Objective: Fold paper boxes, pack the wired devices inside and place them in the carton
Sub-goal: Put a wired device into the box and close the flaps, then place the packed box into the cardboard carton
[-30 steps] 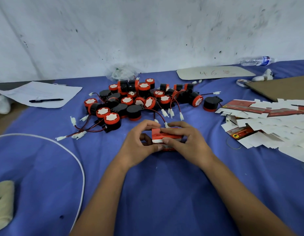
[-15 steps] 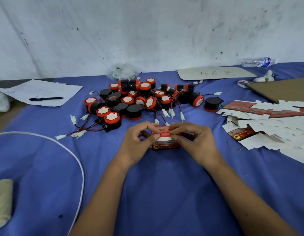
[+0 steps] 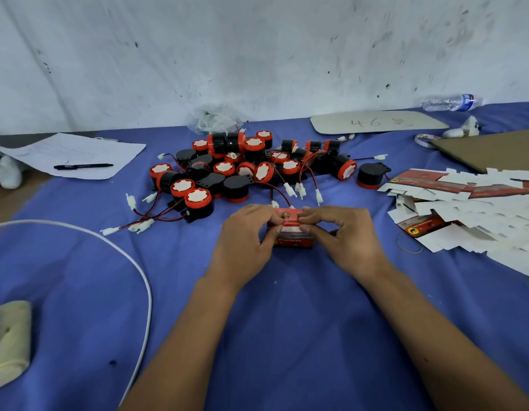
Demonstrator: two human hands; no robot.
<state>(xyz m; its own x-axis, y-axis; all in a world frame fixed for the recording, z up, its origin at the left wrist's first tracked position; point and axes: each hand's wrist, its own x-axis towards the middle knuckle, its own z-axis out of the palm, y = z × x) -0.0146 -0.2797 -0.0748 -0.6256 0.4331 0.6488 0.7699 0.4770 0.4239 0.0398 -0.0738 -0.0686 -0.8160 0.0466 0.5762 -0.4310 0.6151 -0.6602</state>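
Observation:
A small red and white paper box [image 3: 293,238] rests on the blue cloth in the middle. My left hand [image 3: 245,241] grips its left side and my right hand [image 3: 343,238] its right side, with fingertips of both pressing on the box's top flap. Behind it lies a pile of several black and red wired devices [image 3: 245,170] with red-black leads and white plugs. Flat unfolded paper boxes [image 3: 465,215] are heaped at the right. A brown carton flap [image 3: 491,149] shows at the far right.
A sheet of paper [image 3: 73,152] with a black pen [image 3: 82,166] lies at the left. A white cable [image 3: 133,262] curves across the cloth. A yellowish cloth [image 3: 8,336] sits at the bottom left. A cardboard card [image 3: 376,123] and a plastic bottle [image 3: 450,102] lie by the wall.
The box has been turned from tilted to upright on the cloth. Both hands have shifted their fingers onto its top flap and pressed it down.

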